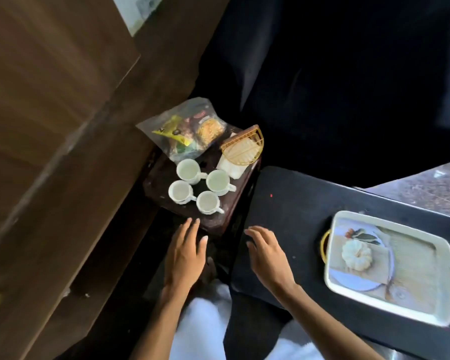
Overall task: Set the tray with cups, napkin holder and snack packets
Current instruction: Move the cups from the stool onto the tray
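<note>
Right now we are reaching with both hands toward the small dark side table [213, 222], and neither hand is holding anything. Our left hand [185, 253] is hovering palm down with its fingers spread, fingertips at the table's near edge; our right hand [266, 253] is also loose and spread, hanging over the dark cushioned surface [296, 203] just beside that table.

Everything we need is lying ahead of the hands, away from us — four white cups [200, 187] clustered on the table's near half, the gold wire napkin holder [243, 148] behind them to the right, and the clear bag of snack packets [186, 128] at the far left. The tray [447, 253] is sitting bare to our right on the cushioned surface, well apart from the cups, its long axis running diagonally away from us.

The nearest cup [207, 202] is lying straight ahead of the left fingertips, so we judge the left hand is better placed to take it — yet the carry is then running rightward, across the right hand.
</note>
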